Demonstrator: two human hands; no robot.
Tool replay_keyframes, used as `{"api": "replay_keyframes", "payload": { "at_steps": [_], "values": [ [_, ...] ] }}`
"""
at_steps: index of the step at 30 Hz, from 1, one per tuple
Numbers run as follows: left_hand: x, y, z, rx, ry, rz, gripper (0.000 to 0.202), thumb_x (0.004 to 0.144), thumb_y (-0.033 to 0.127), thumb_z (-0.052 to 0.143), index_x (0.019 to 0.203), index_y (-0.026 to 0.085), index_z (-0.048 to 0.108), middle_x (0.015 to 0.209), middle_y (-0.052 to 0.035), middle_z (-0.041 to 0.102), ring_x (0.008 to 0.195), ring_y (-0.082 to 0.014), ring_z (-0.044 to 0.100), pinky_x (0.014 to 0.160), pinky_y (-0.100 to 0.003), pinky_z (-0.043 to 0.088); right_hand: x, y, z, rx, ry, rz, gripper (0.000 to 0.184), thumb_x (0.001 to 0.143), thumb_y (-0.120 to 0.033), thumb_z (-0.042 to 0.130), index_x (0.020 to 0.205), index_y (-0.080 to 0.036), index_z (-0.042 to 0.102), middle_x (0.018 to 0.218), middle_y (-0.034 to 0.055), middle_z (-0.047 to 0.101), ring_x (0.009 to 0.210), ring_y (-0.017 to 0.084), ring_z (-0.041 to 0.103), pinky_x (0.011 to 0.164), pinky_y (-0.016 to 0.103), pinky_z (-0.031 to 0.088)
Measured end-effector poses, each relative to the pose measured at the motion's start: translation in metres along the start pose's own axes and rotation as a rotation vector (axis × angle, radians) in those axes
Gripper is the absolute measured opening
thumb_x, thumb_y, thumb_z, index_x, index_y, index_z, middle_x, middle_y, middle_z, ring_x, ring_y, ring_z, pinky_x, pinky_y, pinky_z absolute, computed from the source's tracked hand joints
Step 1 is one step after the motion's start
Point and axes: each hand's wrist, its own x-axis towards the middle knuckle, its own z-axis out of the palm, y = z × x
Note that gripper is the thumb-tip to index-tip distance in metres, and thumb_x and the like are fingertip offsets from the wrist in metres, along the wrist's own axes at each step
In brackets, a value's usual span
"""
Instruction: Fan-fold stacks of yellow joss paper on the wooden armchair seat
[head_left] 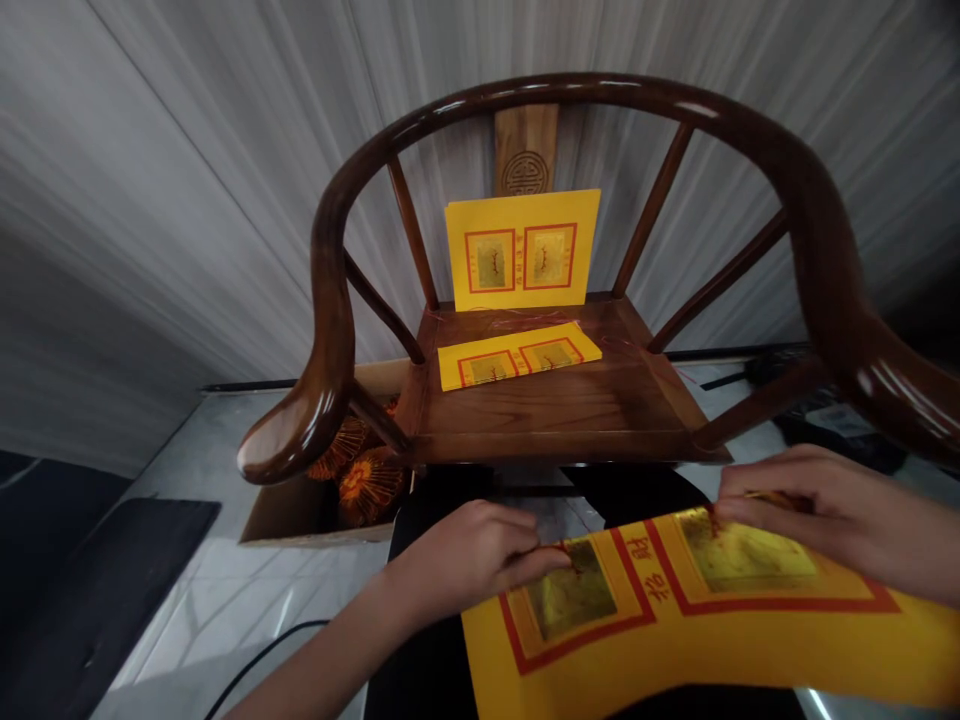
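Note:
A yellow paper sheet with red borders and two gold foil squares lies across my lap at the bottom. My left hand is closed, pinching the sheet's far edge by the left gold square. My right hand is closed too, pinching the far edge above the right gold square. In front of me stands a dark wooden round-backed chair. One matching yellow sheet leans upright against its back splat. A stack of such sheets lies flat on the seat.
An open cardboard box with orange folded paper pieces sits on the floor under the chair's left arm. A dark mat lies at left, a black cable crosses the pale floor, and dark gear sits right of the chair.

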Motion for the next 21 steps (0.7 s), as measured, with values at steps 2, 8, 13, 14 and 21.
{"api": "replay_keyframes", "payload": {
  "at_steps": [2, 8, 13, 14, 21],
  "values": [
    [-0.013, -0.004, 0.004, -0.120, -0.019, -0.070, 0.055, 0.110, 0.041, 0.052, 0.062, 0.020, 0.034, 0.064, 0.0043, 0.035, 0.056, -0.0089, 0.039, 0.056, -0.030, 0.026, 0.012, -0.002, -0.007, 0.195, -0.382, 0.143, 0.055, 0.097, -0.067, 0.060, 0.066, -0.022, 0.070, 0.060, 0.0010, 0.057, 0.056, 0.014, 0.054, 0.052, 0.030, 0.038],
    [-0.059, -0.026, -0.002, -0.301, -0.170, -0.358, 0.061, 0.111, 0.049, 0.044, 0.059, 0.017, 0.043, 0.064, 0.0028, 0.044, 0.058, -0.0083, 0.048, 0.057, -0.025, 0.031, 0.047, 0.000, -0.018, 0.215, -0.359, 0.246, 0.051, 0.088, -0.064, 0.071, 0.060, -0.022, 0.065, 0.058, -0.0007, 0.044, 0.058, 0.015, 0.041, 0.054, 0.032, 0.029],
    [-0.040, -0.033, -0.058, 0.262, 0.029, -0.471, 0.054, 0.106, 0.058, 0.049, 0.071, 0.019, 0.061, 0.075, -0.0034, 0.061, 0.073, -0.0187, 0.061, 0.068, -0.031, 0.036, 0.084, -0.020, -0.020, 0.246, -0.449, 0.188, 0.057, 0.094, -0.068, 0.061, 0.062, -0.021, 0.058, 0.061, -0.0029, 0.045, 0.058, 0.013, 0.039, 0.056, 0.029, 0.031],
    [-0.024, -0.031, -0.067, 0.377, 0.157, -0.480, 0.054, 0.105, 0.060, 0.049, 0.071, 0.019, 0.060, 0.075, -0.0042, 0.060, 0.073, -0.0202, 0.059, 0.069, -0.032, 0.036, 0.093, -0.027, -0.019, 0.233, -0.451, 0.169, 0.059, 0.093, -0.069, 0.061, 0.060, -0.021, 0.057, 0.060, -0.0031, 0.045, 0.056, 0.013, 0.038, 0.056, 0.029, 0.030],
    [0.094, -0.041, -0.030, -0.258, 0.039, -0.151, 0.037, 0.087, 0.056, 0.078, 0.093, 0.020, 0.075, 0.094, -0.0044, 0.075, 0.088, -0.0228, 0.067, 0.079, -0.032, 0.049, 0.153, -0.068, -0.006, 0.054, -0.441, -0.133, 0.059, 0.090, -0.063, 0.071, 0.051, -0.021, 0.055, 0.047, -0.0056, 0.039, 0.046, 0.009, 0.031, 0.052, 0.030, 0.026]
  ]
}}
